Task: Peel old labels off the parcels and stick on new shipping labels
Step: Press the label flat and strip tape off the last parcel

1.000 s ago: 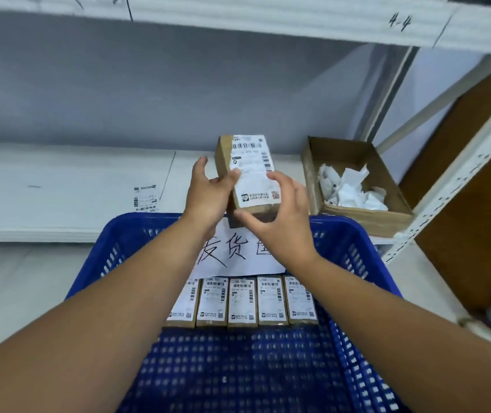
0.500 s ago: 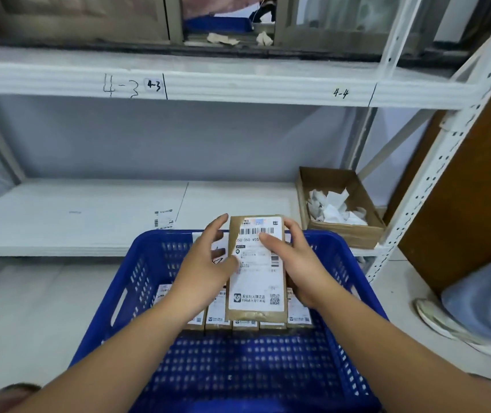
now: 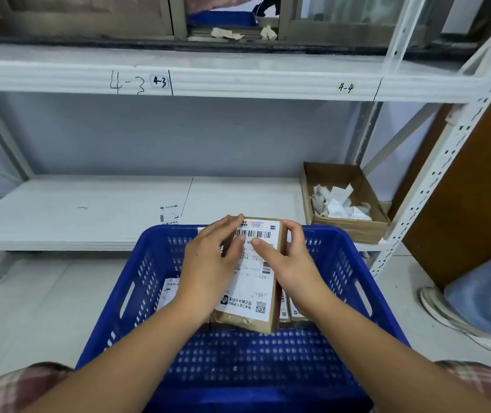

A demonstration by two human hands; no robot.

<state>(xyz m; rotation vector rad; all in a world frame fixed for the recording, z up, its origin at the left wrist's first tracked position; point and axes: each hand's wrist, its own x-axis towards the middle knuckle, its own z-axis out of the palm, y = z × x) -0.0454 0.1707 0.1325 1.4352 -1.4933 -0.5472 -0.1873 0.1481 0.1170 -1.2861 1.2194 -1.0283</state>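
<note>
A brown parcel with a white shipping label on its face is held over the blue plastic basket. My left hand holds its left edge, thumb pressed on the label. From the other side, my right hand grips the right edge, its thumb on the label under the barcode. Several labelled parcels stand in a row in the basket, mostly hidden behind my hands and the held parcel.
A cardboard box of crumpled peeled labels sits on the low white shelf at right. A loose label lies on that shelf. A white shelf upright rises at right. Someone's shoe is on the floor, far right.
The parcel has come down from above the shelf to just over the basket, turned face up toward me. Both thumbs now press on its label. My view has tilted upward.
</note>
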